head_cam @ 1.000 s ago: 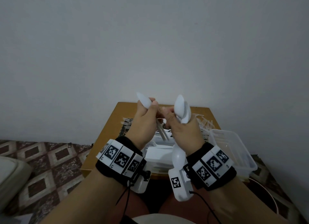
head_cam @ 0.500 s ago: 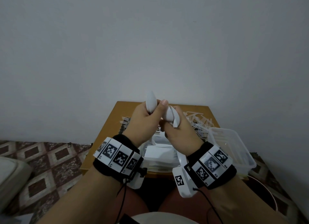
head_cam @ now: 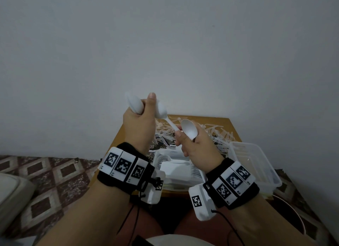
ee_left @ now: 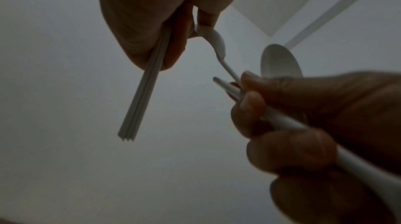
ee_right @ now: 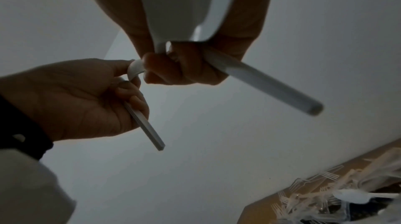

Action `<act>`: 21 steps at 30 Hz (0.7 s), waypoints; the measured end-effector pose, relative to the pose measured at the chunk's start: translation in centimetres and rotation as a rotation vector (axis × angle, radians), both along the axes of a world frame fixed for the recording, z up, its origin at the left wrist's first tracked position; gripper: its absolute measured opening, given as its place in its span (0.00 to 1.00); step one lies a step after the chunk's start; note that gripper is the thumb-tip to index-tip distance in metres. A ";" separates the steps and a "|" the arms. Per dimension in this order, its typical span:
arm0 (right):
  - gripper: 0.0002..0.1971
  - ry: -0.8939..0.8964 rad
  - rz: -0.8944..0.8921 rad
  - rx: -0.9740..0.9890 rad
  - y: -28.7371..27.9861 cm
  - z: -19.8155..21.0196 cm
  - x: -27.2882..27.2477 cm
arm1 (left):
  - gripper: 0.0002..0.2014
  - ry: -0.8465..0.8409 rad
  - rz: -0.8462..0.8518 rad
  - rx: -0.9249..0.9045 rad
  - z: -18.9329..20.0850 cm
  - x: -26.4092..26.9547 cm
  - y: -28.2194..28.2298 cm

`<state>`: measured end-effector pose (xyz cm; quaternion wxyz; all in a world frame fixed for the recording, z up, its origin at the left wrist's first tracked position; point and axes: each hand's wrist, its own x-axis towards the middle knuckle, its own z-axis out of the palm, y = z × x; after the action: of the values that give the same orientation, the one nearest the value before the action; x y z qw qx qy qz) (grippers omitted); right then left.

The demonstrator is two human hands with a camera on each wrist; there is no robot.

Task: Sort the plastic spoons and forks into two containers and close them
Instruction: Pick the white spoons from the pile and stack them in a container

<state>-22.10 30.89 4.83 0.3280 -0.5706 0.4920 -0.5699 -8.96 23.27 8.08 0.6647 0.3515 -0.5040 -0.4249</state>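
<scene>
While both wrist views are dim and backlit, they show what the head view hides: the left hand (ee_left: 156, 21) curls round a stack of spoons (ee_left: 141, 93), thumb pinching a single spoon (head_cam: 166, 117) that the right hand (head_cam: 194, 145) also grips beside its own bundle (ee_right: 260, 80). Forks (head_cam: 216, 135) litter the table (head_cam: 119, 135); containers (head_cam: 256, 165) sit open, partly hidden by the wrists.

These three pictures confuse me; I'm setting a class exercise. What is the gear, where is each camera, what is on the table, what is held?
No robot: a person wears a head camera and marker-covered black wristbands with wrist cameras. The head view looks down; the wrist views look up along the fingers. The left hand grips a bundle of white plastic spoons; the right hand grips more white spoons. The wooden table carries a heap of clear plastic forks and two clear plastic containers.
</scene>
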 end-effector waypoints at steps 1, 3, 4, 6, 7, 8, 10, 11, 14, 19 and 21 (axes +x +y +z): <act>0.02 -0.009 0.009 0.007 0.1 0.0 0.0 | 0.17 0.010 -0.001 0.008 0.0 0.1 -0.1; 0.02 -0.080 0.025 0.021 0.1 -0.1 0.2 | 0.20 -0.018 -0.076 -0.013 0.1 0.2 0.0; 0.04 -0.142 0.035 0.030 0.0 -0.1 0.3 | 0.23 -0.050 -0.125 -0.028 0.0 0.1 0.3; 0.05 -0.246 0.058 0.054 0.0 0.0 0.3 | 0.29 -0.120 -0.182 -0.038 -0.2 -0.2 1.0; 0.05 -0.271 0.072 0.066 0.0 0.0 0.3 | 0.29 -0.143 -0.203 -0.043 -0.3 -0.3 1.2; 0.06 -0.281 0.088 0.080 -0.1 0.0 0.3 | 0.27 -0.156 -0.229 -0.057 -0.4 -0.3 1.3; 0.07 -0.261 0.110 0.111 -0.1 -0.2 0.5 | 0.21 -0.178 -0.289 -0.067 -0.6 -0.4 1.6; 0.07 -0.231 0.117 0.123 -0.2 -0.4 0.6 | 0.18 -0.186 -0.320 -0.058 -0.6 -0.4 1.7; 0.05 -0.151 0.131 0.131 -0.3 -0.8 0.9 | 0.17 -0.199 -0.346 -0.039 -0.9 -0.7 1.9; 0.05 -0.062 0.071 0.199 -0.2 -1.3 0.5 | 0.09 -0.187 -0.238 -0.027 -1.3 -1.1 1.2; 0.07 0.007 0.021 0.262 -0.3 -1.6 0.0 | 0.07 -0.186 -0.230 -0.036 -1.4 -0.9 0.8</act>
<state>-22.09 30.56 3.18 0.4037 -0.5301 0.5574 -0.4953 -9.90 24.11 6.71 0.5685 0.3174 -0.6078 -0.4546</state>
